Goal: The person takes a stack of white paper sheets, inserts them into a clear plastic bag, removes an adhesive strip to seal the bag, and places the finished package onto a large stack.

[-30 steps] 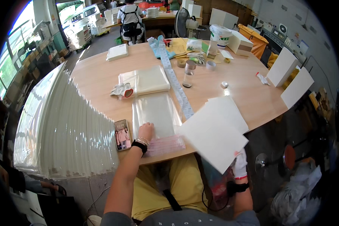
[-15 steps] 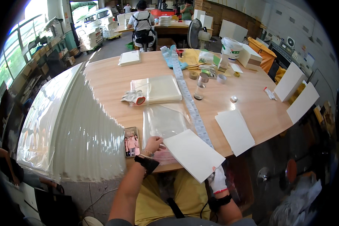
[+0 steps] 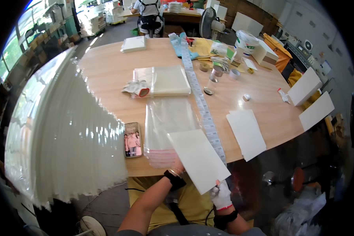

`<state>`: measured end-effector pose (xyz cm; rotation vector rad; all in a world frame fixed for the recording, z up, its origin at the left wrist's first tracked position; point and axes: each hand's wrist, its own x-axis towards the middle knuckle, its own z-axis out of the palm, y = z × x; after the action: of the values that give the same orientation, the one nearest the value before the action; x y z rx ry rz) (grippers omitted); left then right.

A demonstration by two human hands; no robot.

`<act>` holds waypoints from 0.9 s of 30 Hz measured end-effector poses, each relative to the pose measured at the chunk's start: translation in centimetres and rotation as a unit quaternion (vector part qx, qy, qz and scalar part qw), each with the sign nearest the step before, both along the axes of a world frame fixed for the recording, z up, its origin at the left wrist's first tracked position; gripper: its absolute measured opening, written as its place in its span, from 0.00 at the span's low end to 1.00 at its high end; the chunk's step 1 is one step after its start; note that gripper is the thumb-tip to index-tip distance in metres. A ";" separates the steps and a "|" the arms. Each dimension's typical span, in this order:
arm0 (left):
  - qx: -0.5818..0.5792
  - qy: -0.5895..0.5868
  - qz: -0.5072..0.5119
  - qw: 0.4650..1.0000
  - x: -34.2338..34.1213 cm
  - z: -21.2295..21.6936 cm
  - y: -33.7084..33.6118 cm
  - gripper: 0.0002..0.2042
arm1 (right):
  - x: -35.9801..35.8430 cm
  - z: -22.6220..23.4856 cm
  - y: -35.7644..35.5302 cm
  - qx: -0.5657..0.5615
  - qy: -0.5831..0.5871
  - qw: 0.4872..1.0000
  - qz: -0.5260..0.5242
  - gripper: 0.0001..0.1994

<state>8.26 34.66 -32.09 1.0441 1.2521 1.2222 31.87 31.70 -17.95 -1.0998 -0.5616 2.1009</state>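
Note:
My right hand (image 3: 221, 194), in a white glove, grips the near corner of a white rectangular sheet (image 3: 198, 159) that slants over the table's front edge. The sheet's far corner overlaps a stack of clear plastic bags (image 3: 169, 118) lying flat on the wooden table (image 3: 106, 70). At the bags' near edge rests my left hand (image 3: 177, 166), a black band on its wrist, its fingers partly hidden behind the sheet. Whether the fingers pinch a bag cannot be seen.
A phone (image 3: 132, 139) lies left of the bags, a long label strip (image 3: 202, 106) right of them, then another white sheet (image 3: 245, 133). Behind are filled bags (image 3: 167, 80) and a crumpled glove (image 3: 135, 88). Glossy plastic sheeting (image 3: 67, 133) fills the left. A person (image 3: 149, 11) sits far back.
My right hand has carried the white sheet leftward, from out at the right to over the clear bags' near end. My left hand has stayed at the bags' edge.

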 end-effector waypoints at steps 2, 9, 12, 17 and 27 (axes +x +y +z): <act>0.062 -0.316 0.008 0.947 3.1 -3.1 -2.5 0.18 | 0.5 0.4 -1.0 -0.005 -0.012 1.000 0.014 0.10; 0.023 -0.013 0.123 0.992 9.5 -0.6 -13.1 0.16 | -2.1 -2.8 -4.5 -0.065 0.044 0.997 0.027 0.07; -0.021 -0.230 0.176 0.957 9.5 -0.9 -12.1 0.12 | -5.5 -5.0 -2.3 -0.031 0.088 0.996 0.000 0.05; -0.081 -0.245 0.175 0.950 8.2 -1.6 -11.7 0.11 | -6.2 -6.6 -0.4 0.003 0.181 0.984 0.007 0.06; -0.157 -0.137 0.175 0.962 3.4 3.1 -15.7 0.18 | -4.7 -0.9 -1.5 0.148 -0.156 0.901 0.377 0.07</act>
<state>11.62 18.96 -28.98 0.4151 1.3900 1.3241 27.21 30.20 -18.87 -1.1530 -1.6235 2.3376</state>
